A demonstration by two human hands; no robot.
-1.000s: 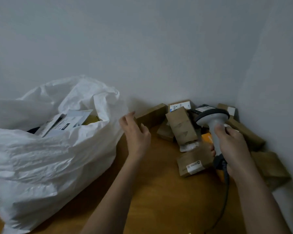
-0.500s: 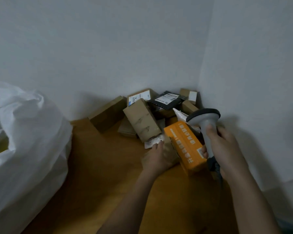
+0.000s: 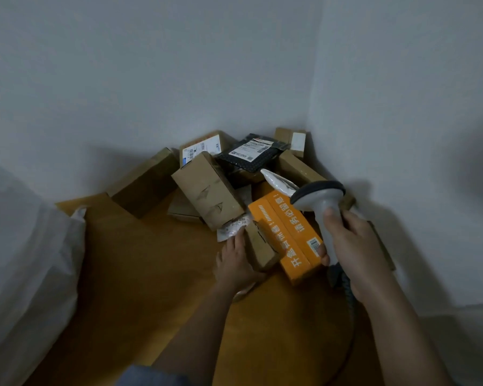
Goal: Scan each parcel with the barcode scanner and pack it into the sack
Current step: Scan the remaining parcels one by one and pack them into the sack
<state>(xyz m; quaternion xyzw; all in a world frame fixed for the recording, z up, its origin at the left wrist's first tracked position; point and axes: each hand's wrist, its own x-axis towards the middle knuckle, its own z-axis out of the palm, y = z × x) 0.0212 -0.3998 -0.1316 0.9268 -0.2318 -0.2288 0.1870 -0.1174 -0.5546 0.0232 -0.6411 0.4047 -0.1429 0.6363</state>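
Makeshift parcel-sorting corner: piled labelled cartons (image 3: 209, 190), white sack (image 3: 25, 260), bare walls (image 3: 151, 65).

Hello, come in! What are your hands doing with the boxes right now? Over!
Right hand grips barcode scanner. Left hand holds small brown parcel beside orange box. Sack off left, nothing blocking.

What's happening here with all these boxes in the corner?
A person is sorting parcels piled in the corner of a wooden surface. The right hand grips a grey barcode scanner, its head over an orange box. The left hand holds a small brown box lying beside the orange one. The white sack sits off to the left, and more cardboard boxes and a black mailer are still in the pile.
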